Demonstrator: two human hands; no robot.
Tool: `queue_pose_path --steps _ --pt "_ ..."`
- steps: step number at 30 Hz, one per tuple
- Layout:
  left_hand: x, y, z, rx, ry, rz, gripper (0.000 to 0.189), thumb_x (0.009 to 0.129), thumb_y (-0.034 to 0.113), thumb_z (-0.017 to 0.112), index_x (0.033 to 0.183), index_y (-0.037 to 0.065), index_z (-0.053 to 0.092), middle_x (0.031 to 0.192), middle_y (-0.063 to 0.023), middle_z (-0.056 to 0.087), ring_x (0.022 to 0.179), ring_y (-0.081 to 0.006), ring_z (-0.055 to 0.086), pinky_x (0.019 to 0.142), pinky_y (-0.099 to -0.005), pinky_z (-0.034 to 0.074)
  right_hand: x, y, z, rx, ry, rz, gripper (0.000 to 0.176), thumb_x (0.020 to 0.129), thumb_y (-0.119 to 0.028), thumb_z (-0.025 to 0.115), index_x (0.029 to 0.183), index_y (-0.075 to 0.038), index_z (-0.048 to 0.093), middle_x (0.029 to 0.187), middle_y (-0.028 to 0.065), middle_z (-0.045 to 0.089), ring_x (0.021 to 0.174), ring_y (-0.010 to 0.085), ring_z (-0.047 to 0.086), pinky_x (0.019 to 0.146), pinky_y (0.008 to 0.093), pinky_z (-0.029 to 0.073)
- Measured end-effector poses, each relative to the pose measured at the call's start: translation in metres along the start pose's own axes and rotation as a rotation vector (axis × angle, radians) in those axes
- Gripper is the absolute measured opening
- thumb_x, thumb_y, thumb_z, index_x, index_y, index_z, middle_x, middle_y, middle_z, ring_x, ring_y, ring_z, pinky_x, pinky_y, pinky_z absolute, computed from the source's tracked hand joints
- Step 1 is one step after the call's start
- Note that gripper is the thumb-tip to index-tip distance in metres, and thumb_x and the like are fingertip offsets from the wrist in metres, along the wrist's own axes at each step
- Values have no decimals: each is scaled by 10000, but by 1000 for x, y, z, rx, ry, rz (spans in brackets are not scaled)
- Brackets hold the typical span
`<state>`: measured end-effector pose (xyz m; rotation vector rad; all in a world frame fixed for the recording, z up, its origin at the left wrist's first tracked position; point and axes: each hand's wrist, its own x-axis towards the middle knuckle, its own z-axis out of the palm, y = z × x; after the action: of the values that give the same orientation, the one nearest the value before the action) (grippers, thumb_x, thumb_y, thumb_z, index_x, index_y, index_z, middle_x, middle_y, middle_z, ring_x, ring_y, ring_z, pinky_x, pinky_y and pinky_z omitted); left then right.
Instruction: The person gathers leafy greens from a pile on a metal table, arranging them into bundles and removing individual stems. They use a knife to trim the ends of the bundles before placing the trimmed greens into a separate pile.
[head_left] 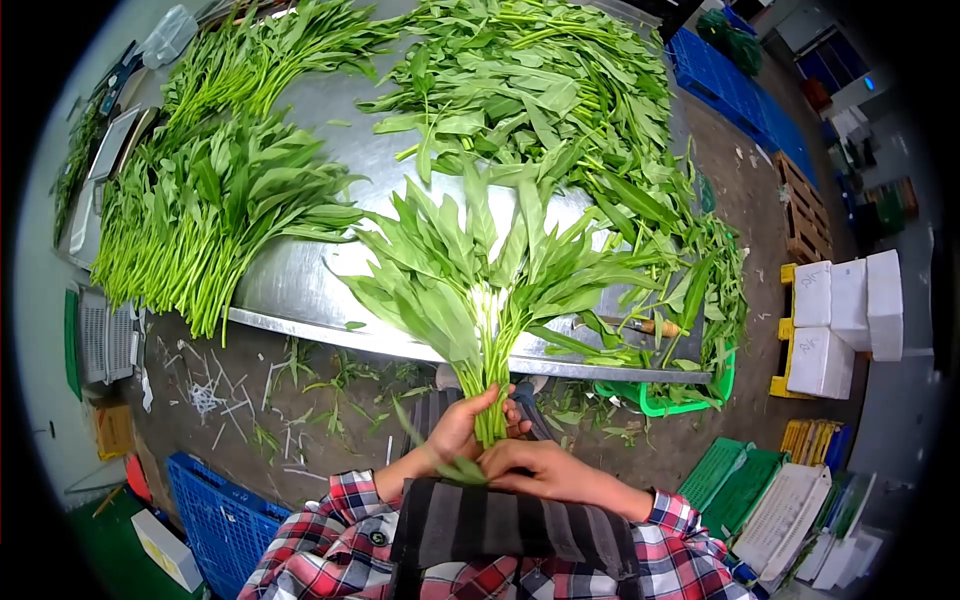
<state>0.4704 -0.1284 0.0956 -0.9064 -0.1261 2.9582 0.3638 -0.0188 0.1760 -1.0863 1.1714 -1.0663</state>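
My left hand (465,425) is wrapped round the stems of a bunch of water spinach (490,330), upright in front of me with its leaves fanning out over the table edge. Close against the lower stem ends is my right hand (540,468), its fingers curled in; what they grip is hidden. A loose leaf (460,470), partly blurred, shows beside the right fingertips, over my left wrist. Beyond the bunch, a large heap of water spinach (530,80) covers the back and right of the metal table (290,275).
Sorted water spinach bundles (205,210) lie at the table's left, beside a scale (115,145). A wooden-handled knife (655,327) rests near the right front edge. Below stands a green basket (665,405). Trimmings litter the floor; a blue crate (225,525) is at lower left.
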Motion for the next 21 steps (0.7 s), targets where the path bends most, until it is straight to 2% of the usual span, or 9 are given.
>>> queue_pose_path --steps 3,5,7,8,11,12,14,17,21 --pt "2 0 -3 7 -11 25 318 915 250 507 1148 41 451 809 -41 511 786 -159 545 884 -372 467 -19 -10 -10 402 91 58 104 821 -25 619 888 -1 543 900 67 603 843 166 585 743 294 453" --pt "-2 0 2 50 36 43 312 908 235 519 1153 55 454 813 -37 510 776 -153 544 882 -366 466 -18 -34 -13 538 40 -106 128 793 29 633 874 -6 540 911 93 603 820 168 572 740 295 456" --pt "0 2 -5 79 32 27 311 902 225 527 1154 56 458 827 -38 513 780 -152 546 878 -365 466 -28 -40 -33 393 104 -152 164 819 -62 636 927 -1 528 980 138 578 861 177 558 789 300 448" --pt "-5 6 6 124 105 27 293 879 207 561 1114 47 492 811 -56 546 745 -165 561 847 -382 481 -42 -39 -56 316 322 -36 248 832 -124 629 1002 16 515 1031 157 565 905 193 554 815 308 440" --pt "-3 28 13 352 -43 136 246 851 178 591 1035 26 531 769 -78 579 714 -189 584 813 -397 496 -33 -47 -95 -290 875 125 505 851 -261 599 1222 43 438 1125 176 546 1013 233 535 868 330 426" --pt "2 40 14 415 -82 194 162 829 137 605 921 10 568 723 -91 591 697 -209 602 780 -407 503 -40 -29 -104 -423 900 166 509 855 -251 594 1248 30 430 1156 172 536 1042 240 528 883 335 423" --pt "3 59 28 477 -48 266 112 813 109 616 839 5 585 760 -100 610 751 -215 617 765 -379 502 -47 -3 -109 -461 819 281 486 864 -244 586 1256 6 445 1179 161 535 1073 237 525 905 336 418" --pt "3 56 10 697 -15 347 158 798 108 635 897 0 577 795 -111 626 788 -222 624 754 -348 502 -48 16 -87 -228 573 391 432 874 -241 578 1220 0 485 1140 141 566 1047 206 545 895 314 427" --pt "-46 9 -13 903 46 153 227 805 99 646 983 -11 559 859 -103 631 815 -193 620 766 -303 486 -41 36 -47 -102 328 508 402 891 -212 561 1216 13 486 1124 111 578 1020 163 543 879 278 427"
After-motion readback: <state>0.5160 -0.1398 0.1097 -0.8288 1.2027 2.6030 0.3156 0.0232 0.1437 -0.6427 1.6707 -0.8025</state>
